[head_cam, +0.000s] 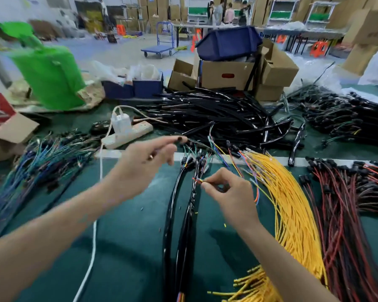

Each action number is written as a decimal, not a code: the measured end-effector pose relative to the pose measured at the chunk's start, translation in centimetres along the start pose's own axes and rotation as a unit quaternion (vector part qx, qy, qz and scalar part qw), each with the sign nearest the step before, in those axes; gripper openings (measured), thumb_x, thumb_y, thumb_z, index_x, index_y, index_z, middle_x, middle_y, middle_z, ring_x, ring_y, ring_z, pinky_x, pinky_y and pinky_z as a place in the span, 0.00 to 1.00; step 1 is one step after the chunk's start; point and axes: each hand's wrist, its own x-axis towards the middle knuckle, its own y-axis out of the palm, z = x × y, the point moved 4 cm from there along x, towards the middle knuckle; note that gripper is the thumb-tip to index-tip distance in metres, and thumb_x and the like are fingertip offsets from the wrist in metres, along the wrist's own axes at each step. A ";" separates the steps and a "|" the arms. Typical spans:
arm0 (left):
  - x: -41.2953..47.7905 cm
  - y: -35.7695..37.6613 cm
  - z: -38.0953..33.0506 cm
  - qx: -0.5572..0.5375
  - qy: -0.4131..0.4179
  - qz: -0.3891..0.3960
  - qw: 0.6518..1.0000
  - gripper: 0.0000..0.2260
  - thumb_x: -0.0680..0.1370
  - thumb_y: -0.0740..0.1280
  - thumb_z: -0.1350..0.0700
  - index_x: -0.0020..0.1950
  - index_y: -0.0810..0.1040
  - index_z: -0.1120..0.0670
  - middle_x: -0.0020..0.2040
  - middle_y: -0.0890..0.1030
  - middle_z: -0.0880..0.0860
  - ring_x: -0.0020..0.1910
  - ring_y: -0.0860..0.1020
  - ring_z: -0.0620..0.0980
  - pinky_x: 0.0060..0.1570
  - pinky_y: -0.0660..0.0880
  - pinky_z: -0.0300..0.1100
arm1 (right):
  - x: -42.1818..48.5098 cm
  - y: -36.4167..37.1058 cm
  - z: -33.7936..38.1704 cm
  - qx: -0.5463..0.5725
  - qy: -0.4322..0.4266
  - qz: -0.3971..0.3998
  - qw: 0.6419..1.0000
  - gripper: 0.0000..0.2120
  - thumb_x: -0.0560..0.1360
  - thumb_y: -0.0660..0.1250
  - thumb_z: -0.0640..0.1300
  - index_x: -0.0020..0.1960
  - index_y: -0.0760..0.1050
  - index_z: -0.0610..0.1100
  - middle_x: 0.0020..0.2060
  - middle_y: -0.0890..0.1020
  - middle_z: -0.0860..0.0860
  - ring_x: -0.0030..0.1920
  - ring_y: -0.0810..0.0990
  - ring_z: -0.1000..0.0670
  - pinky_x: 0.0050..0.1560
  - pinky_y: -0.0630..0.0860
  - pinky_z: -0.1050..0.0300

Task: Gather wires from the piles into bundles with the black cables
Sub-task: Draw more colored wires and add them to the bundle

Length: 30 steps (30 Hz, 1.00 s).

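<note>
Two black cable bundles [183, 205] lie lengthwise on the green table in front of me, coloured wire ends fanning out at their far end. My right hand [225, 190] pinches thin wire ends against the right bundle near its top. My left hand [148, 158] hovers above the table to the left, fingers spread, blurred, holding nothing I can make out. A pile of yellow wires [292, 205] lies just right of my right hand. Red-and-black wires [345, 205] lie further right. Blue and green wires [37, 162] are heaped at the left.
A large heap of black cables [216, 114] fills the table's far middle, with another dark heap [340, 118] at the far right. A white power strip [129, 132] with a charger and white cord sits left of centre. Cardboard boxes [227, 75] stand behind.
</note>
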 end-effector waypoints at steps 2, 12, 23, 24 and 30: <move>-3.0 3.1 0.9 -0.030 -0.014 0.080 0.996 0.11 0.78 0.67 0.57 0.53 0.78 0.41 0.35 0.80 0.36 0.30 0.72 0.34 0.33 0.68 0.27 | 0.0 -0.6 1.1 0.069 0.004 0.033 0.997 0.08 0.69 0.74 0.34 0.37 0.79 0.45 0.32 0.82 0.59 0.33 0.79 0.63 0.38 0.71 0.73; -5.6 5.3 3.3 -0.128 -0.077 0.099 0.984 0.05 0.76 0.70 0.61 0.49 0.84 0.54 0.36 0.83 0.48 0.30 0.76 0.41 0.34 0.70 0.32 | -2.4 -1.7 2.7 0.188 0.042 0.093 0.977 0.14 0.70 0.69 0.29 0.41 0.83 0.48 0.37 0.86 0.50 0.41 0.85 0.53 0.44 0.77 0.68; -5.9 5.6 3.2 -0.146 -0.095 0.132 0.976 0.08 0.78 0.66 0.62 0.53 0.82 0.51 0.41 0.85 0.49 0.29 0.75 0.45 0.32 0.71 0.33 | -2.8 -1.6 2.8 0.163 0.046 0.127 0.977 0.17 0.72 0.68 0.30 0.43 0.84 0.53 0.38 0.86 0.51 0.42 0.84 0.51 0.45 0.76 0.64; -5.9 5.6 3.1 -0.145 -0.093 0.134 0.976 0.08 0.78 0.66 0.61 0.53 0.82 0.51 0.42 0.85 0.49 0.29 0.75 0.45 0.32 0.70 0.32 | -2.9 -1.5 2.7 0.153 0.043 0.129 0.979 0.17 0.72 0.68 0.30 0.43 0.84 0.52 0.37 0.86 0.52 0.41 0.84 0.53 0.45 0.76 0.65; -5.8 5.6 2.9 -0.094 -0.069 0.149 0.982 0.08 0.77 0.68 0.59 0.53 0.82 0.48 0.38 0.83 0.58 0.27 0.69 0.42 0.27 0.67 0.35 | -3.0 -1.5 2.2 0.096 0.036 0.125 0.987 0.15 0.71 0.69 0.32 0.42 0.84 0.53 0.36 0.86 0.54 0.41 0.84 0.50 0.44 0.77 0.62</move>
